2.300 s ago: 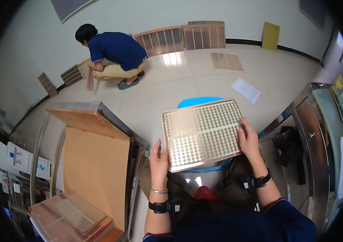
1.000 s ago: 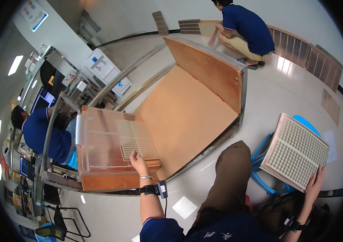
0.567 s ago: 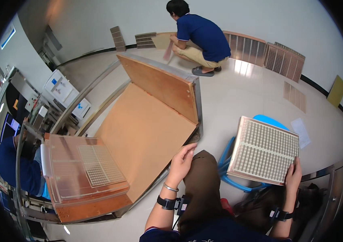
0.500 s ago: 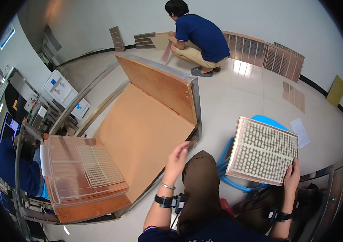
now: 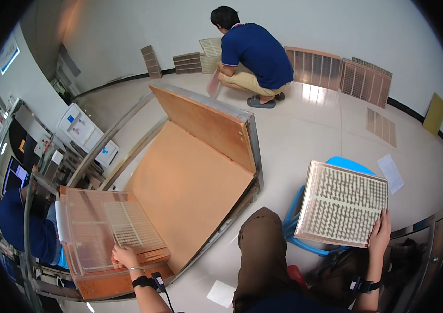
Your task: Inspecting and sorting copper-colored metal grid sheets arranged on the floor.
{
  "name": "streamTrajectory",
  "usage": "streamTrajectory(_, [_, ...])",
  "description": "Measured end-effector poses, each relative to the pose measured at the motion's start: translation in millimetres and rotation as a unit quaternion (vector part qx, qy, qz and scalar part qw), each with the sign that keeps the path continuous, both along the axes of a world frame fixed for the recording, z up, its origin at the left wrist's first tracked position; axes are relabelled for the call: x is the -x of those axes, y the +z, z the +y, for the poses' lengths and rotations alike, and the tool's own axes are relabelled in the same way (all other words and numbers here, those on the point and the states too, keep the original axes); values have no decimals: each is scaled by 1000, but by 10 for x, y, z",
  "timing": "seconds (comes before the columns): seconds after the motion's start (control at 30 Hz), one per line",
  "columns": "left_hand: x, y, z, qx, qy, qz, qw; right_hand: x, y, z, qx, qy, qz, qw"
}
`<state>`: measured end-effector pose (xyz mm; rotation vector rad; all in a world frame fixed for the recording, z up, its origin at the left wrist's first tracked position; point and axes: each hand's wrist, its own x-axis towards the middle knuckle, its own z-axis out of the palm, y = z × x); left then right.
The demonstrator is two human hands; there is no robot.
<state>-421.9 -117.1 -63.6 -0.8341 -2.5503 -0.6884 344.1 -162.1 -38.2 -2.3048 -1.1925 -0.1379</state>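
My left hand (image 5: 124,257) is at the near edge of a thin gridded panel (image 5: 134,225), its fingers curled at that edge. This panel lies on top of a stack of copper-toned panels and a clear sheet (image 5: 88,235) at the left end of a wooden platform. My right hand (image 5: 380,233) grips the right edge of another pale gridded panel (image 5: 344,203), which tops a thin stack over a blue plastic stool (image 5: 293,214). The fingers of that hand lie over the panel's edge; what is underneath is hidden.
The tan platform (image 5: 190,182) has an upright wooden back (image 5: 206,125) and metal rails. A co-worker in navy (image 5: 258,55) squats at the far wall beside leaning panels (image 5: 312,68). Another person (image 5: 23,224) sits at far left. A paper sheet (image 5: 221,293) lies on the floor.
My left hand has swung left and down from above my knee to the gridded panel on the platform stack. My right hand stays on its panel. At the wall, a pale gridded panel now shows beside the co-worker.
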Motion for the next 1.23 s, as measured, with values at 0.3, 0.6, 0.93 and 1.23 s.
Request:
streamTrajectory(0.3, [587,89,291,76,45,-88,992,-13,-30,-3,-8,6,-13,1000])
streamTrajectory(0.6, [955,-188,837,47,-91,-214,971,-91,-113,3,11,9,-37,999])
streamTrajectory(0.93, [84,-261,601,-390,-122,-172,896,-339,-254,-40,39,23,-69,997])
streamTrajectory(1.23, [114,-1434,496,-375,44,-333,864,-407,-276,-59,50,38,-75,995])
